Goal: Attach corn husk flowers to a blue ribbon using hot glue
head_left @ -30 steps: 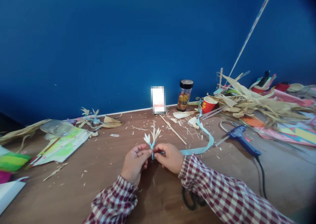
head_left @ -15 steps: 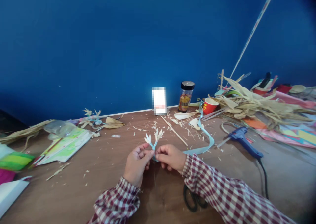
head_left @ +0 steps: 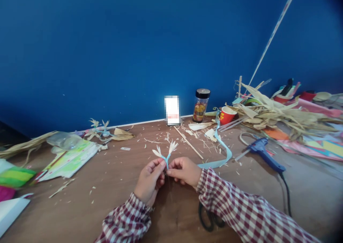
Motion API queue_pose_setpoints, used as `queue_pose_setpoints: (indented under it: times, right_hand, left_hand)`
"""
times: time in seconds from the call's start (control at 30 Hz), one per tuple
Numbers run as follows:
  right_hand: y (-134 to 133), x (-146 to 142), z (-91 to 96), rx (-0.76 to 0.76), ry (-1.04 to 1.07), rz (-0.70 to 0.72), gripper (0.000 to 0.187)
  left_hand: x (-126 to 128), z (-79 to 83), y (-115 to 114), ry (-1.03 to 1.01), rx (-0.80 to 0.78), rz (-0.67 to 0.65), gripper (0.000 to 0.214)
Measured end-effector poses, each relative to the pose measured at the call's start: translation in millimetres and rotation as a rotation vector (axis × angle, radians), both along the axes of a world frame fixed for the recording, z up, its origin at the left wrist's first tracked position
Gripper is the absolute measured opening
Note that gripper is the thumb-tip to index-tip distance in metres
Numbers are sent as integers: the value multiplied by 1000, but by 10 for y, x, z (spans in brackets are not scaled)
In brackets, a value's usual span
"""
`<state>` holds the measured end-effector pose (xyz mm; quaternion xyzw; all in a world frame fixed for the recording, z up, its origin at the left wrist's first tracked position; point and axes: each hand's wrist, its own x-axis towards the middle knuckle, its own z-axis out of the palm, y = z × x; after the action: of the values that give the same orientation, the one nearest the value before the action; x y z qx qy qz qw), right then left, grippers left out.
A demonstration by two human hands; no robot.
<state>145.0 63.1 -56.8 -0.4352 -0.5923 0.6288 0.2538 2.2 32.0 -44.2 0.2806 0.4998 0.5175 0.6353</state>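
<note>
Between my hands stands a small two-branched corn-husk flower (head_left: 167, 160), its pale petals spread at the tips and its stems wrapped in light blue ribbon. My left hand (head_left: 150, 178) pinches its left branch between thumb and forefinger. From the other side my right hand (head_left: 184, 170) is closed on the lower stem; its curled fingers hide the bottom end. A length of light blue ribbon (head_left: 221, 161) lies on the table behind my right wrist. The black handles of a pair of scissors (head_left: 206, 216) show under my right forearm, the rest being covered.
A blue glue gun (head_left: 264, 153) with its cord lies at right, near a heap of dry husks (head_left: 268, 111). A red paper cup (head_left: 227, 115) and lidded jar (head_left: 202, 105) stand at the back. A thin stick (head_left: 189, 142) lies among scraps. Other husk flowers (head_left: 100, 128) rest back left.
The flower's left branch has bent outward to the left, so its two branches are wider apart. My left fingers have shifted up onto that branch; my right hand has barely moved.
</note>
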Motion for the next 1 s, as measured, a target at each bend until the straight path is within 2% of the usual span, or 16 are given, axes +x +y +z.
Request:
queue_pose_setpoints:
  times: [0.2,0.67,0.83,1.0]
  right_hand:
    - [10,22,23,-16,13,36,25]
    - [18,22,-22,-13,-7,58,25]
    - [39,47,48,10,-3,78,24]
    - [42,62,101,29,-51,64,19]
  left_hand:
    - [-43,-6,5,29,-70,-149,33]
    - [-80,-22,15,135,-5,-169,28]
    - [-115,-6,31,164,-6,-174,29]
    - [-152,-5,51,275,42,-189,29]
